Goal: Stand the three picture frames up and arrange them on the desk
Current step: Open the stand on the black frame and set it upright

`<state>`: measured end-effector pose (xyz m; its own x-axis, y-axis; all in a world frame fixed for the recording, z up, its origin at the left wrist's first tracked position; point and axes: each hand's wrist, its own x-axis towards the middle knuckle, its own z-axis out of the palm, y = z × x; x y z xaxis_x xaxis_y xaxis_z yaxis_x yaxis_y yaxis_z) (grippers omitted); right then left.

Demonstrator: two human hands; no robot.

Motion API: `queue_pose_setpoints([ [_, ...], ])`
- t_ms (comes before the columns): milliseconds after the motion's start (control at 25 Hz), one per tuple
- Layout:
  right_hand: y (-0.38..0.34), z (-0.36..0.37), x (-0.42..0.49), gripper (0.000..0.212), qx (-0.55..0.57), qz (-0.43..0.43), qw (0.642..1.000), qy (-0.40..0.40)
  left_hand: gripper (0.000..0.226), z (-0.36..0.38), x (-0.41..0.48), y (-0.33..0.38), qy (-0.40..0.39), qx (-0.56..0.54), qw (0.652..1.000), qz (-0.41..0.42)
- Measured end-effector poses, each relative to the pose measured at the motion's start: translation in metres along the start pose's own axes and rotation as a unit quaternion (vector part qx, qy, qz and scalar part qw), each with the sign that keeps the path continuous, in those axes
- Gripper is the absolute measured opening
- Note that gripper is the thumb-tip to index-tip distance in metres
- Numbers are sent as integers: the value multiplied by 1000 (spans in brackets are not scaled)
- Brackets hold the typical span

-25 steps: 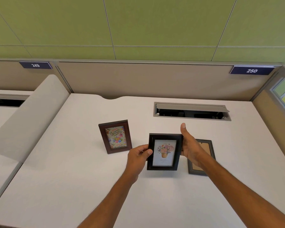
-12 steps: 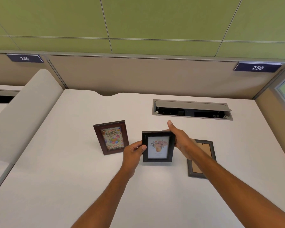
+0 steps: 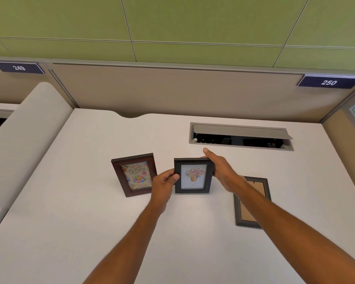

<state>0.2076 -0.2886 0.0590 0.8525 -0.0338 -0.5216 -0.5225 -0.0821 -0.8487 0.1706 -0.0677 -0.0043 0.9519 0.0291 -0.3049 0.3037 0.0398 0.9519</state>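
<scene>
A person's 2 bare hands grip a black picture frame (image 3: 193, 175) holding a flower-pot print, upright near the middle of a white table (image 3: 70, 222). The left hand (image 3: 164, 182) pinches the frame's left edge, thumb on the front border. The right hand (image 3: 220, 170) wraps the top right corner and right edge, thumb raised above the top rail. Whether the frame's bottom edge touches the table or sits just above it cannot be told.

Just beside it on the left, a dark brown picture frame (image 3: 134, 174) with a "Happy Birthday" balloon card stands on its own, leaning back and turned slightly, apart from the black frame; the left hand overlaps its lower right corner in the view.

To the right, a grey picture frame (image 3: 252, 203) lies flat on the table, showing a plain brown panel, its left side partly hidden by the right forearm.

Behind the frames, a recessed cable hatch (image 3: 241, 136) in the table has its grey lid propped open. A beige partition (image 3: 172, 91) runs along the back edge, carrying 2 dark blue number plates, 249 (image 3: 19, 67) and 250 (image 3: 328, 82), below green wall panels (image 3: 193, 23).
</scene>
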Motion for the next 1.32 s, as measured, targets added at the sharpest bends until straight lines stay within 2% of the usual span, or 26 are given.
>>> queue_pose_setpoints([
  [160, -1, -1, 11, 49, 8, 3, 1000, 16, 28, 6, 8, 2, 13, 3, 1000, 2],
  [560, -6, 1, 21, 52, 0, 19, 1000, 7, 27, 8, 20, -5, 30, -12, 999, -7],
  [840, -19, -4, 8, 71, -28, 4, 1000, -9, 39, 25, -11, -10, 158, -62, 985, -39],
  [1040, -8, -25, -7, 84, -36, 6, 999, 17, 46, 42, -54, -20, 246, -41, 966, -73],
  [1200, 11, -48, -22, 84, -38, 6, 998, 54, 34, 50, -72, -29, 220, -35, 970, -96],
  [1320, 25, -65, -44, 92, -26, 2, 998, 65, 19, 56, -83, -29, 174, -7, 977, -119],
])
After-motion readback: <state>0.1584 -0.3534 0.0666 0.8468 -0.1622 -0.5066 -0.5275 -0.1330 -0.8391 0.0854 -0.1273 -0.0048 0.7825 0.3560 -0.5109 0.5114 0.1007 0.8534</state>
